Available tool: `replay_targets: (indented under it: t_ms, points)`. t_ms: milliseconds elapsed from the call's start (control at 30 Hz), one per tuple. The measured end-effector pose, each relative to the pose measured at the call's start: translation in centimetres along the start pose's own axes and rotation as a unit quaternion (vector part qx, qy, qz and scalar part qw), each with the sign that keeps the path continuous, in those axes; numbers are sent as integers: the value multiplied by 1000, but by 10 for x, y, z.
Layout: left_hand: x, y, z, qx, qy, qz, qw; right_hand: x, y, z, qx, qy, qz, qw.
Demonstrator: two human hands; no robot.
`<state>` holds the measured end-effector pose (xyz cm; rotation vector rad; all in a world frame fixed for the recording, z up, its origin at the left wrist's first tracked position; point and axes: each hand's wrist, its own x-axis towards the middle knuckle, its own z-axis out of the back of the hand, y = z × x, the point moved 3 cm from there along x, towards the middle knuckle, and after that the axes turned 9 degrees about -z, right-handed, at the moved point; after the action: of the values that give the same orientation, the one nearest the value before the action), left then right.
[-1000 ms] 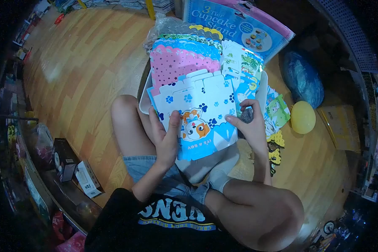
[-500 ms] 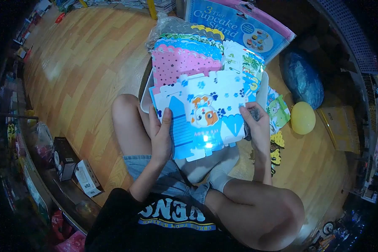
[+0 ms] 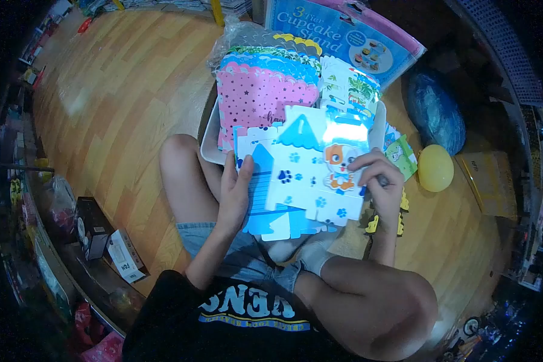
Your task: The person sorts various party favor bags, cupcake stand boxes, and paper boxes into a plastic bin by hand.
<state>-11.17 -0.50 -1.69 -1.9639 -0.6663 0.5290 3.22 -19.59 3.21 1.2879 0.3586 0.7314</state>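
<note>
My left hand (image 3: 236, 190) grips the left edge of several blue-and-white die-cut cards (image 3: 258, 190), thumb on top. In my right hand (image 3: 381, 181) is a white die-cut card with a cartoon puppy and blue paw prints (image 3: 308, 175), pinched at its right edge. This puppy card overlaps the right part of the blue cards and hides much of them. Just beyond both hands a white bin (image 3: 211, 142) holds pink star-patterned cards (image 3: 253, 93) and white-and-green printed cards (image 3: 344, 84).
A "3 Tier Cupcake Stand" package (image 3: 320, 30) stands behind the bin. To the right are a yellow balloon (image 3: 435, 168), a blue wrapped bundle (image 3: 434, 111) and a cardboard box (image 3: 487, 184). Small boxes (image 3: 125, 256) sit on the left. The wooden floor (image 3: 114, 120) surrounds my crossed legs.
The puppy card has turned from upside down to upright and shifted right and slightly down. My right hand has moved with it, while the left stays on the blue cards.
</note>
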Motion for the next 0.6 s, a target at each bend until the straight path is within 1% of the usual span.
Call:
replay_targets:
  t_ms: [33, 67, 100, 133, 167, 200, 233, 267, 300, 333, 367, 400, 433, 467, 500, 533, 567, 600]
  points:
    - [0, -1, -2, 5, 10, -3, 1000, 1, 0, -1, 0, 0, 0, 1000]
    - [0, -1, -3, 6, 8, -4, 1000, 2, -1, -5, -13, 26, -9, 1000]
    - [-1, -1, -5, 28, 21, -14, 999, 2, -2, -8, -26, 52, -18, 998]
    - [-1, -1, -6, 51, 35, -23, 998, 2, -2, -9, -25, 52, -17, 998]
    - [-1, -2, -6, 51, 35, -23, 998, 1, -1, -2, -26, -87, -11, 996]
    - [-2, -3, -7, 61, 32, -38, 997, -4, 1, 4, -27, -225, -6, 974]
    - [-2, -3, -8, 70, 29, -53, 996, -10, 5, 9, -28, -359, 0, 933]
    - [-3, -2, -9, 70, 30, -52, 996, -12, 10, 6, -28, -360, -1, 933]
    - [-4, -2, -10, 89, 29, -71, 993, -16, 18, 2, 80, -324, 90, 938]
    - [-5, -1, -12, 108, 30, -89, 990, -19, 26, -4, 185, -284, 179, 924]
    - [-6, 2, -16, 108, 34, -87, 990, -16, 26, -21, 211, -142, 187, 949]
    - [-7, 4, -19, 112, 28, -104, 988, -16, 26, -38, 233, 4, 192, 953]
    - [-8, 7, -21, 116, 19, -123, 985, -12, 25, -51, 90, 137, 184, 969]
    - [-10, 11, -21, 115, 20, -124, 985, -8, 40, -68, -6, 254, 102, 962]
    - [-14, 15, -19, 107, 22, -146, 983, -8, 28, -87, -130, 280, 106, 945]
    - [-15, 12, -19, 100, 23, -169, 980, -8, 25, -90, -263, 242, 138, 924]
    - [-15, 8, -19, 102, 19, -170, 980, -9, 23, -92, -390, 199, 167, 883]
    - [-15, 4, -20, 120, 19, -162, 979, -7, 21, -91, -389, 200, 169, 883]
